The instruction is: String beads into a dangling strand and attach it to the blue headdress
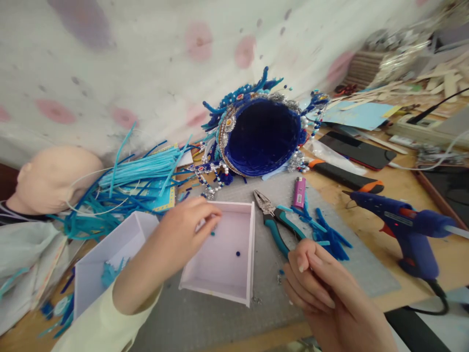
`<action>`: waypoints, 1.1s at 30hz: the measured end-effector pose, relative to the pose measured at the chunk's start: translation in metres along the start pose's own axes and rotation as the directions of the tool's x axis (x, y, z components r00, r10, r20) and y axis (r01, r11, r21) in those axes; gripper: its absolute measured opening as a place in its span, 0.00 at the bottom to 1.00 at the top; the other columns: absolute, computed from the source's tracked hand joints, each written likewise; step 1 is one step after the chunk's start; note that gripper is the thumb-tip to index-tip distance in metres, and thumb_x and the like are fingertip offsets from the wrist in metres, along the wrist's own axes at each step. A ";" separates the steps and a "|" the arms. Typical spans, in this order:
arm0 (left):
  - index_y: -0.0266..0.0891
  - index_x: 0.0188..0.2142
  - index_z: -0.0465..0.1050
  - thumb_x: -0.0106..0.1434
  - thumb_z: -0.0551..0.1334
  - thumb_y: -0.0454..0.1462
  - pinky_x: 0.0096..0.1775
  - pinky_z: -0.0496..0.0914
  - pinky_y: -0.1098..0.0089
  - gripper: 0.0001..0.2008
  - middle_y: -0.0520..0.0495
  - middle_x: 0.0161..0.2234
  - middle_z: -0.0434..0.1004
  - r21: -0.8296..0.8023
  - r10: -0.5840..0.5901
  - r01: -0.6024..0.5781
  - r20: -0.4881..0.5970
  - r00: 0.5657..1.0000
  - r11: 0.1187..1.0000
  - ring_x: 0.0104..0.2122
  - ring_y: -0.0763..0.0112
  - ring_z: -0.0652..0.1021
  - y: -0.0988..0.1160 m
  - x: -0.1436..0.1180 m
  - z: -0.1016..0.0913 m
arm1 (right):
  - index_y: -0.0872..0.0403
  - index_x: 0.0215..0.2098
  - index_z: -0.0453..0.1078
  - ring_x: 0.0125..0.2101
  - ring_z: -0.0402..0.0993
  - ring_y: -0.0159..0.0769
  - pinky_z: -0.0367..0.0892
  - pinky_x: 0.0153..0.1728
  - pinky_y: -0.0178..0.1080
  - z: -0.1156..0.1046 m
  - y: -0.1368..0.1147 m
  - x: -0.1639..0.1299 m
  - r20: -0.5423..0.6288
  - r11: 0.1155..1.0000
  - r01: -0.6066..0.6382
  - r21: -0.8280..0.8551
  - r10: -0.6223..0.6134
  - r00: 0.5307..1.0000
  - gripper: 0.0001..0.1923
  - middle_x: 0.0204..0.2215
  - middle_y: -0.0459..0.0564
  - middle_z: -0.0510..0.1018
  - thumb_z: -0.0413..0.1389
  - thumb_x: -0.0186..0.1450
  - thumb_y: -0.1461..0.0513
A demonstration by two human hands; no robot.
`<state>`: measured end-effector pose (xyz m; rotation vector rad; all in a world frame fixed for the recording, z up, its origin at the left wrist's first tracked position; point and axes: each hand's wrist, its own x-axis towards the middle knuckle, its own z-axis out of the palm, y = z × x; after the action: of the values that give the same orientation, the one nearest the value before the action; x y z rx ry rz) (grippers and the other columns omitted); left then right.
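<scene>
2 hands: our left hand (183,230) pinches a tiny teal bead (212,233) over the shallow white cardboard box (250,254); our right hand (322,288) curls closed, contents hidden.

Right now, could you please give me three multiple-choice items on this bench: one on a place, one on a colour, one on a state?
1. Where does the lighter lie?
A. between the pliers and the glue gun
B. inside the white tray
C. on the mannequin head

2. What colour are the pliers' handles?
A. red
B. teal
C. yellow

3. What is the left hand doing?
A. lying flat on the mat
B. gripping the glue gun
C. reaching into the white tray with pinched fingers

Answers:
1 A: the pink lighter lies on the grey mat, right of the pliers and left of the glue gun.
2 B: both handles show teal.
3 C: its fingertips meet over the white tray, near a small bead; whether they hold anything cannot be seen.
</scene>
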<state>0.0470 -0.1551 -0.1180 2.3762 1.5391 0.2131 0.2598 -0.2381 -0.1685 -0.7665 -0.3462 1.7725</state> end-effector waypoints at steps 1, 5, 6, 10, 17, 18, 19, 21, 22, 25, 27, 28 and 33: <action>0.39 0.39 0.78 0.68 0.55 0.37 0.44 0.65 0.60 0.13 0.44 0.39 0.76 0.115 -0.019 0.027 -0.069 0.997 0.993 0.41 0.60 0.73 -0.001 0.000 -0.002 | 0.54 0.27 0.70 0.19 0.36 0.26 0.43 0.19 0.33 0.000 -0.001 0.000 -0.003 1.000 0.002 0.002 -0.002 1.000 0.14 0.17 0.37 0.47 0.56 0.67 0.55; 0.44 0.37 0.82 0.66 0.58 0.38 0.45 0.64 0.52 0.12 0.39 0.45 0.74 0.446 -0.094 0.176 -0.199 0.975 0.877 0.46 0.49 0.70 -0.001 0.002 0.006 | 0.53 0.27 0.70 0.18 0.37 0.26 0.44 0.20 0.33 -0.002 -0.003 0.000 -0.004 1.000 0.002 0.006 -0.002 1.000 0.14 0.17 0.37 0.45 0.57 0.67 0.54; 0.44 0.36 0.82 0.66 0.57 0.38 0.46 0.63 0.50 0.12 0.39 0.47 0.74 0.487 -0.106 0.190 -0.195 0.975 0.853 0.48 0.47 0.69 0.001 0.003 0.011 | 0.53 0.27 0.70 0.19 0.37 0.26 0.44 0.20 0.33 -0.002 -0.003 0.000 -0.005 1.000 -0.002 0.002 0.002 1.000 0.14 0.17 0.37 0.45 0.57 0.67 0.54; 0.40 0.34 0.82 0.66 0.55 0.34 0.44 0.64 0.49 0.15 0.35 0.45 0.75 0.573 -0.122 0.182 -0.142 0.982 0.799 0.47 0.44 0.70 0.005 0.006 0.030 | 0.53 0.27 0.70 0.18 0.38 0.26 0.44 0.19 0.34 -0.008 -0.002 -0.001 0.018 1.000 -0.004 0.011 0.004 1.000 0.14 0.16 0.37 0.45 0.56 0.67 0.54; 0.39 0.35 0.80 0.66 0.53 0.32 0.43 0.64 0.50 0.15 0.36 0.41 0.75 0.592 -0.126 0.179 -0.129 0.984 0.786 0.44 0.47 0.71 0.002 0.010 0.036 | 0.52 0.27 0.71 0.17 0.37 0.26 0.43 0.19 0.34 -0.016 -0.004 -0.001 0.041 0.999 -0.014 0.044 0.013 0.999 0.14 0.15 0.37 0.45 0.55 0.67 0.53; 0.39 0.35 0.80 0.66 0.53 0.31 0.44 0.64 0.50 0.15 0.36 0.41 0.75 0.588 -0.126 0.176 -0.126 0.984 0.789 0.45 0.47 0.71 0.001 0.011 0.036 | 0.52 0.27 0.71 0.17 0.37 0.27 0.43 0.19 0.34 -0.016 -0.004 0.000 0.043 0.999 -0.015 0.043 0.013 0.999 0.14 0.16 0.37 0.44 0.55 0.67 0.53; 0.38 0.35 0.80 0.66 0.53 0.31 0.45 0.64 0.50 0.15 0.36 0.42 0.75 0.587 -0.122 0.172 -0.123 0.985 0.792 0.45 0.47 0.71 0.001 0.011 0.036 | 0.52 0.28 0.71 0.17 0.37 0.27 0.42 0.19 0.35 -0.016 -0.005 0.000 0.041 0.999 -0.020 0.044 0.018 0.999 0.14 0.16 0.37 0.44 0.55 0.68 0.53; 0.38 0.34 0.79 0.66 0.52 0.31 0.46 0.63 0.49 0.15 0.36 0.41 0.75 0.591 -0.117 0.167 -0.123 0.985 0.789 0.46 0.47 0.71 0.001 0.012 0.037 | 0.52 0.28 0.71 0.18 0.37 0.27 0.42 0.19 0.35 -0.015 -0.005 0.000 0.044 0.998 -0.031 0.047 0.029 0.999 0.14 0.16 0.38 0.44 0.55 0.68 0.53; 0.37 0.34 0.79 0.66 0.52 0.31 0.47 0.63 0.48 0.15 0.36 0.41 0.75 0.598 -0.116 0.167 -0.123 0.986 0.784 0.46 0.47 0.71 0.001 0.013 0.038 | 0.52 0.27 0.71 0.18 0.37 0.27 0.43 0.19 0.35 -0.015 -0.006 0.001 0.042 0.998 -0.036 0.048 0.034 0.999 0.14 0.16 0.38 0.45 0.55 0.68 0.54; 0.35 0.33 0.78 0.65 0.54 0.32 0.50 0.63 0.47 0.13 0.36 0.40 0.75 0.599 -0.107 0.150 -0.106 0.989 0.786 0.46 0.46 0.71 0.001 0.014 0.039 | 0.52 0.27 0.71 0.18 0.37 0.27 0.43 0.19 0.35 -0.016 -0.006 0.000 0.046 0.999 -0.025 0.039 0.024 0.999 0.14 0.15 0.38 0.45 0.55 0.67 0.54; 0.35 0.32 0.77 0.64 0.56 0.32 0.52 0.62 0.48 0.10 0.36 0.43 0.75 0.557 -0.086 0.145 -0.130 0.988 0.818 0.48 0.46 0.71 0.002 0.011 0.036 | 0.52 0.27 0.71 0.18 0.37 0.27 0.43 0.19 0.35 -0.016 -0.007 -0.001 0.052 1.000 -0.017 0.019 0.016 0.999 0.14 0.15 0.38 0.45 0.55 0.67 0.54; 0.36 0.32 0.75 0.63 0.56 0.32 0.53 0.62 0.49 0.09 0.36 0.45 0.75 0.522 -0.070 0.153 -0.174 0.982 0.839 0.49 0.47 0.71 0.003 0.008 0.032 | 0.52 0.27 0.71 0.18 0.37 0.27 0.43 0.19 0.34 -0.016 -0.007 -0.002 0.058 1.000 -0.013 0.007 0.012 0.998 0.14 0.15 0.37 0.45 0.56 0.67 0.53; 0.41 0.31 0.64 0.66 0.50 0.36 0.38 0.65 0.60 0.08 0.44 0.33 0.71 0.132 -0.159 0.245 -0.463 0.872 0.960 0.36 0.59 0.72 0.015 -0.030 0.012 | 0.52 0.27 0.71 0.18 0.40 0.26 0.44 0.20 0.32 -0.011 -0.005 -0.003 0.096 0.993 -0.004 -0.121 0.016 0.995 0.15 0.16 0.37 0.47 0.58 0.66 0.52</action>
<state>0.0515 -0.1900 -0.1232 2.3905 2.0894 0.6355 0.2709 -0.2412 -0.1729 -0.7704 -0.5193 1.8141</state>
